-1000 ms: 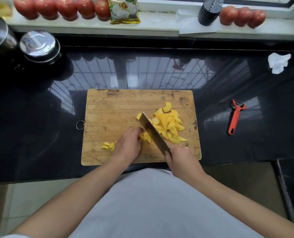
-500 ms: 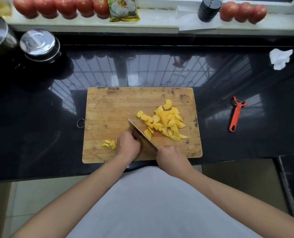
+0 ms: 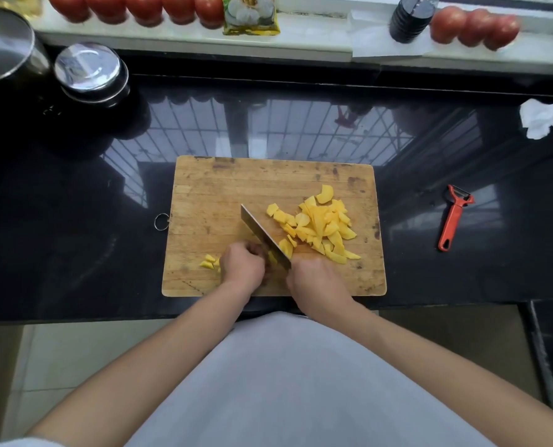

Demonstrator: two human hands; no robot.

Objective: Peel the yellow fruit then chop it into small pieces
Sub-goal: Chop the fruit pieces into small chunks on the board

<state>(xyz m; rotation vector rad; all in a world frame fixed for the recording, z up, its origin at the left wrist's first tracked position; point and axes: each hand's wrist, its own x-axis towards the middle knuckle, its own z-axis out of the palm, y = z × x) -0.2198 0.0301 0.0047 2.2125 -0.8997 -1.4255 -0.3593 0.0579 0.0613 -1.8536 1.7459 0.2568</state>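
On a glossy black stone counter (image 3: 75, 221) a worn rectangular wooden chopping board (image 3: 210, 195) carries the yellow fruit, mostly a heap of cut yellow slices (image 3: 320, 224) at its right. The right hand (image 3: 317, 282) grips a broad steel cleaver (image 3: 262, 237) angled away to the left. The left hand (image 3: 242, 266), knuckles curled, steadies a last yellow fruit piece (image 3: 272, 258) beside the blade; fingertips should stay tucked, with short, even cuts.

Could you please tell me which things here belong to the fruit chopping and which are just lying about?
In use: knife, cutting board, yellow fruit pieces, left hand, right hand.

Lying about: red peeler, tomatoes, lidded pots, crumpled tissue, packet, dark bottle.
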